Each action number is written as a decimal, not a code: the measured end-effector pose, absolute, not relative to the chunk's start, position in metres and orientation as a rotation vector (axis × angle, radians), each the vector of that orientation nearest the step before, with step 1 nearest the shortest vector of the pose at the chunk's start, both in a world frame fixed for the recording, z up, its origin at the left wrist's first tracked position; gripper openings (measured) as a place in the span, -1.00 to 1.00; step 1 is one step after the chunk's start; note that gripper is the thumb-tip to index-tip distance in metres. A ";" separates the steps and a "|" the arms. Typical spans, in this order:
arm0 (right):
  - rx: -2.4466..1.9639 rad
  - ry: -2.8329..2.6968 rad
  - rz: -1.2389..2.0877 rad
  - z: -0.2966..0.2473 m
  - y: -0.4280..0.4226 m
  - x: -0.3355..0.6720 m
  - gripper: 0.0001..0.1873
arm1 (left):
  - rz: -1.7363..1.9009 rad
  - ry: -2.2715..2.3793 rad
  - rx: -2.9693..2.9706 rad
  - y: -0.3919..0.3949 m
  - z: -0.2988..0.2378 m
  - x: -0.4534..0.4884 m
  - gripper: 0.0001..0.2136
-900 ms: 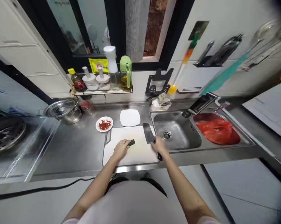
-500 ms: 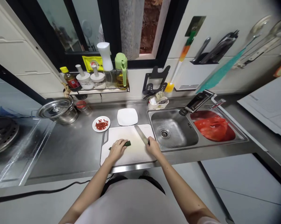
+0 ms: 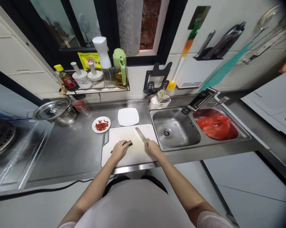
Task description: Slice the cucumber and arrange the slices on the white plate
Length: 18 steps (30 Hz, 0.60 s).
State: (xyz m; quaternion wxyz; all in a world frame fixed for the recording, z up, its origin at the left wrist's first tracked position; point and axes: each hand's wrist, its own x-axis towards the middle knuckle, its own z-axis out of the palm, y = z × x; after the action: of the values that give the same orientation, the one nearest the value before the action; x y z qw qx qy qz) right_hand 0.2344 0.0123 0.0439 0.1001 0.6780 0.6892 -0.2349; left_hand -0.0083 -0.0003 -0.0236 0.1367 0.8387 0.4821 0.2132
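A dark green piece of vegetable (image 3: 130, 143), perhaps cucumber, lies on the white cutting board (image 3: 116, 136). My left hand (image 3: 120, 150) is over it with the fingers curled down, pressing it to the board. Most of the vegetable is under those fingers; a short end shows on the right and a tip on the left. My right hand (image 3: 153, 148) is wrapped around the handle of a kitchen knife (image 3: 141, 135). The blade points away from me and to the left, a little right of the vegetable and apart from it.
Behind the board stand a white square plate (image 3: 128, 117) and a small plate (image 3: 94, 125) of red pieces. A steel sink (image 3: 181, 136) is on the right, with a red plastic bag (image 3: 214, 126) in its second basin. A lidded pot (image 3: 62, 117) and a spice jar (image 3: 84, 109) are left.
My right hand and the knife have shifted slightly left, nearer the vegetable. My left fingers now cover more of the vegetable's right end. The whole view has moved a little.
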 end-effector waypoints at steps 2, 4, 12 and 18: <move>1.992 2.034 -0.709 0.046 0.013 0.233 -0.73 | 0.623 1.366 2.447 0.000 -0.025 -0.010 -0.68; 1.978 2.057 -0.724 0.048 0.010 0.229 -0.73 | 0.620 1.362 2.459 0.000 -0.026 -0.011 -0.68; 1.891 2.212 -0.791 0.059 -0.012 0.203 -0.70 | 0.655 1.438 2.460 -0.002 -0.034 -0.009 -0.67; 1.865 2.197 -0.807 0.055 -0.019 0.194 -0.72 | 0.655 1.455 2.475 -0.002 -0.037 -0.010 -0.66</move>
State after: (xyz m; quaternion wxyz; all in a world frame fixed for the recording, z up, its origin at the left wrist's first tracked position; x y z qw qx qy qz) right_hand 0.1941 -0.0189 0.0548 0.0744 0.6214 0.7321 -0.2689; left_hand -0.0099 -0.0023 -0.0374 0.0982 0.8364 0.4917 0.2215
